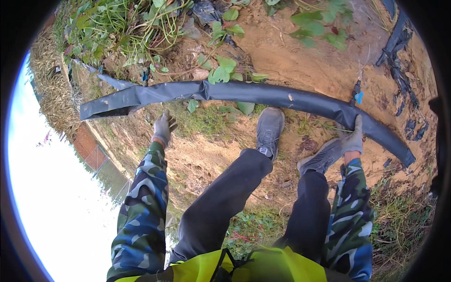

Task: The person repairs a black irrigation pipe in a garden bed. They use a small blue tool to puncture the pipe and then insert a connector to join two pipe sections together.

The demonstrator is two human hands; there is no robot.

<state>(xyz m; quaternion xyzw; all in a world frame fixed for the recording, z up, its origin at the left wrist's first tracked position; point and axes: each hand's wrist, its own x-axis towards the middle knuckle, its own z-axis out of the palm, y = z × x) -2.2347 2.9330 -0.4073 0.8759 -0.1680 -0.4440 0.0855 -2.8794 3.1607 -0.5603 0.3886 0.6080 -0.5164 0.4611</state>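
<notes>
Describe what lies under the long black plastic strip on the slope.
Under the black plastic strip lie bare sandy soil and green leaves poking out at its edges. The right hand grips its lower edge. The ground directly beneath it is covered.

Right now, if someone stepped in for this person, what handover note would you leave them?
Right hand: gloved, gripping the near edge of the long black plastic sheet, which is bunched into a band across the bare soil.
Left hand: gloved, open, free, just below the sheet's left part, not touching it.
Both grey shoes stand on the slope just below the sheet.
Done: one end is in hand.
Left: the left end lies loose by the weeds; torn black scraps remain upslope on the right.
</notes>
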